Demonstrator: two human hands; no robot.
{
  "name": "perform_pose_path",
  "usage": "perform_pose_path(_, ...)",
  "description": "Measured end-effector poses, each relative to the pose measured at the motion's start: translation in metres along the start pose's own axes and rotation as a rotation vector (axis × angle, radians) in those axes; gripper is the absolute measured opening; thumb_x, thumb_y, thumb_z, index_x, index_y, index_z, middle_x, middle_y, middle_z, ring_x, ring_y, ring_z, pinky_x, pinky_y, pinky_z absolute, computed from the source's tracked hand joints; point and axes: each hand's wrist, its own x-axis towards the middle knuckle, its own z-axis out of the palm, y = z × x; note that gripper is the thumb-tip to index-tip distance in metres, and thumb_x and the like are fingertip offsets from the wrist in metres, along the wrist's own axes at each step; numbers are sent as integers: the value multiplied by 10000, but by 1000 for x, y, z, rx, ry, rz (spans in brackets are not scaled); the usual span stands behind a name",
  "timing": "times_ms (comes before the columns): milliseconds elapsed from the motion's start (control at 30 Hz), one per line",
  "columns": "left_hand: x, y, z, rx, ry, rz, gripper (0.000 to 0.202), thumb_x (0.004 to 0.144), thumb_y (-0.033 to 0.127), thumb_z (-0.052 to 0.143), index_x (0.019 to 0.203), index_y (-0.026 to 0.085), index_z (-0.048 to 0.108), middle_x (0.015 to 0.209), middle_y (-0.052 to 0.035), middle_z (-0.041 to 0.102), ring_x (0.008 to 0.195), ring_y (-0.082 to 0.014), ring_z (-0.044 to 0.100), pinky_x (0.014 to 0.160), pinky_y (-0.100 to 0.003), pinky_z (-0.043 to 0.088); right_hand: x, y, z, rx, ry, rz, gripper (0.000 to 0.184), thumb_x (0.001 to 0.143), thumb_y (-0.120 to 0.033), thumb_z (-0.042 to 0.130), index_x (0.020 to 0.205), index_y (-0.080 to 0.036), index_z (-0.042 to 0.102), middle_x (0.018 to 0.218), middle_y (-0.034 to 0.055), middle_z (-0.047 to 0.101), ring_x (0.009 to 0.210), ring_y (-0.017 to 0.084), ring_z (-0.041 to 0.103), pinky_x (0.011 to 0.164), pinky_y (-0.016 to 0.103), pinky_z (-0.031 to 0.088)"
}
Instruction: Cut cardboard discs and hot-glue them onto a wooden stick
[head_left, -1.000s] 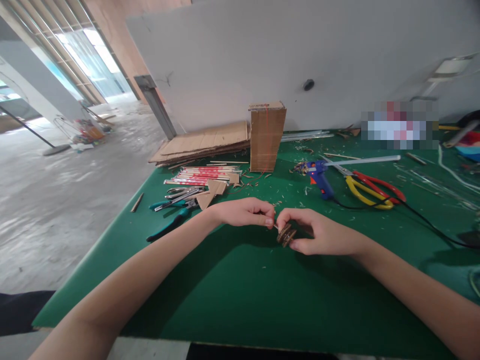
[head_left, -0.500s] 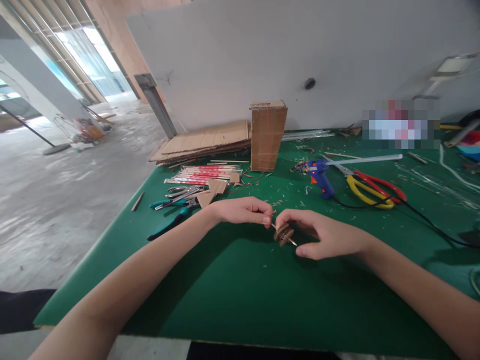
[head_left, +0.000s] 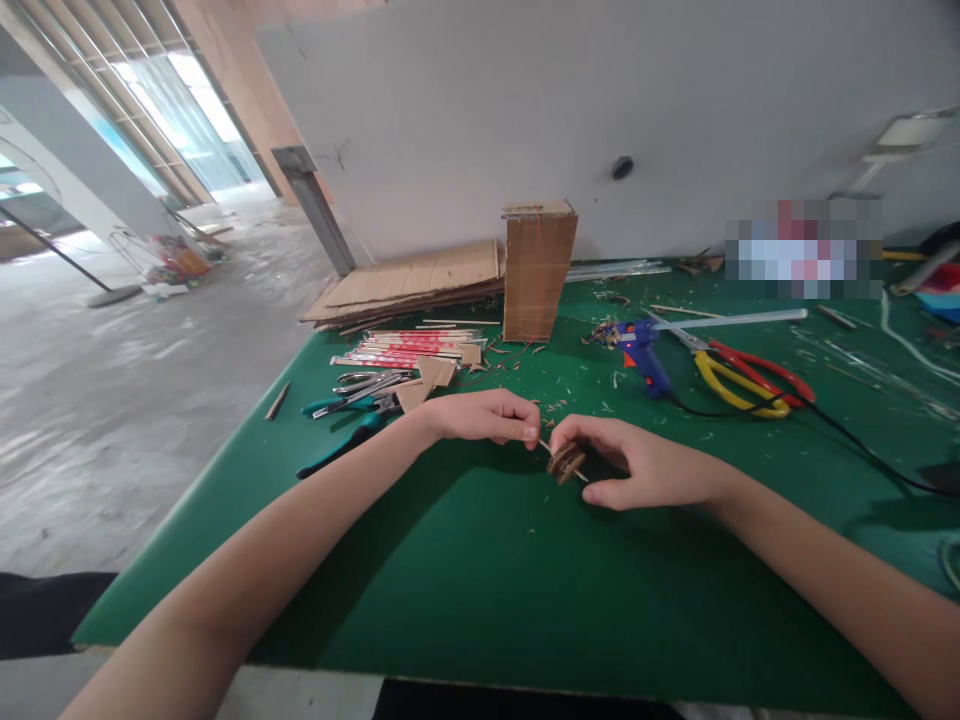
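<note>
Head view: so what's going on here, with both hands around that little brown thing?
The left hand pinches a thin stick that runs through a layered brown disc above the green tabletop. The right hand is beside the disc, index finger seemingly touching its edge, thumb apart near the stick's tip. A blue glue gun and red-and-yellow-handled scissors lie beyond the right hand; an upright cardboard box stands behind.
</note>
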Motion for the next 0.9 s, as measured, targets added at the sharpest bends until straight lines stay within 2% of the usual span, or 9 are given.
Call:
perform_pose_path(533,-2,6,-4,-65,21,-132,299,826,448,553,795,152,584,788,-4,531,647,-75,414,540,-176,356,3,0,1,-58,67,42,282,778,-97,572,1018,-228,502,948,-6,576,871,120,559,732,247,466)
perform_pose_path(733,-2,4,-4,-123,41,-116,304,813,439,575,766,139,582,766,-2,520,611,-64,388,500,-169,337,5,0,2,-75,98,40,239,786,-103,561,987,-222,511,910,-10,585,831,116,563,719,246,469)
perform_pose_path(900,-2,1,-5,-110,36,-116,293,819,439,569,781,149,588,773,-1,520,634,-68,405,521,-166,355,6,0,2,-82,108,50,229,786,-120,571,981,-224,515,905,-11,592,814,114,567,710,245,469)
